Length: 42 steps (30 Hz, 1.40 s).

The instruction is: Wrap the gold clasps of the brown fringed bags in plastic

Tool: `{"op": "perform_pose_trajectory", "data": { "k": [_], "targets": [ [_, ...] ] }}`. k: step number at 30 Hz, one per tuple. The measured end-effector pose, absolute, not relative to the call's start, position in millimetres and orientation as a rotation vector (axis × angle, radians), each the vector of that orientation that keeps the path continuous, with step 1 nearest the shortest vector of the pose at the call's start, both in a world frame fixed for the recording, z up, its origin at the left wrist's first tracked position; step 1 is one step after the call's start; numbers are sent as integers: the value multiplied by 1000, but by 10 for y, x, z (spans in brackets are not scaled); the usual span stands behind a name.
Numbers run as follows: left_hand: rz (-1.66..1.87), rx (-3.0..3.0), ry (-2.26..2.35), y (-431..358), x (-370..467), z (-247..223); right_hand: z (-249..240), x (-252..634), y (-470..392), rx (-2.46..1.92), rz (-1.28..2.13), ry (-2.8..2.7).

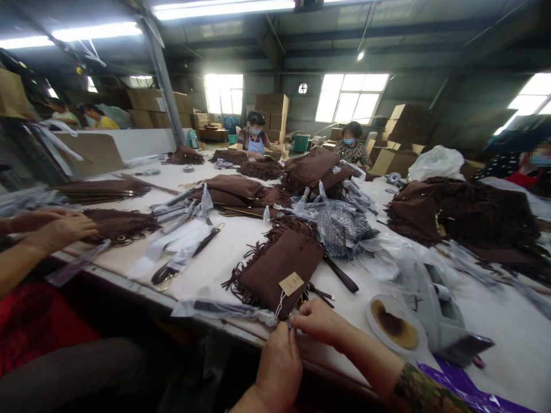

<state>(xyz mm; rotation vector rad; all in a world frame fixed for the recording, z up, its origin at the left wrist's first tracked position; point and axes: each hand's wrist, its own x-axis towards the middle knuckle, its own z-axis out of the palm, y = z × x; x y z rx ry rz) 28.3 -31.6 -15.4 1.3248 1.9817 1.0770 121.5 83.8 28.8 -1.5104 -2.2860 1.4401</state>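
And here the left hand (279, 358) and right hand (321, 322) meet, fingertips together, at the near corner of the brown fringed pouch (275, 267) on the table (350, 307), seemingly fine fitting work calling for steady fingers, though what they grip I cannot tell.

Pinching a small part (290, 322), mostly hidden, between left hand (279, 357) and right hand (317, 321) at six o'clock, beside the fringed brown pouch (275, 267). Around on the worktop (241, 229): wrapped strap (228, 310) at seven, tape dispenser (439, 310) at four, brown pile (469, 215) at three.
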Motion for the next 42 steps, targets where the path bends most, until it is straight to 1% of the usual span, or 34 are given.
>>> {"op": "perform_pose_trajectory", "data": {
  "k": [8,12,15,17,20,22,26,31,36,39,42],
  "targets": [
    [1009,1420,1995,-333,298,-187,426,1160,809,-1558,1434,-2310],
    [1052,1351,1972,-321,263,-119,422,1313,810,-1501,1736,-2102],
    [1075,1258,1948,-307,226,-100,387,1424,757,-1439,1810,-2019],
    [1104,1202,1909,-292,209,-103,354,1462,700,-1441,1742,-2036],
    [1179,1088,1822,-265,208,-107,294,1467,617,-1405,1552,-2126],
    [1185,879,1676,-252,227,-91,245,1450,578,-1349,1461,-2164],
    [1122,379,1257,-267,279,-9,130,1396,560,-1325,1396,-2079],
    [1152,153,1000,-310,283,72,24,1332,625,-1418,1309,-2035],
    [1120,115,980,-311,278,80,46,1313,704,-1483,1339,-2158],
    [1129,205,1068,-307,326,62,109,1336,720,-1479,1281,-2272],
    [1148,292,1154,-305,407,24,137,1394,685,-1439,1187,-2238]
  ]
}}
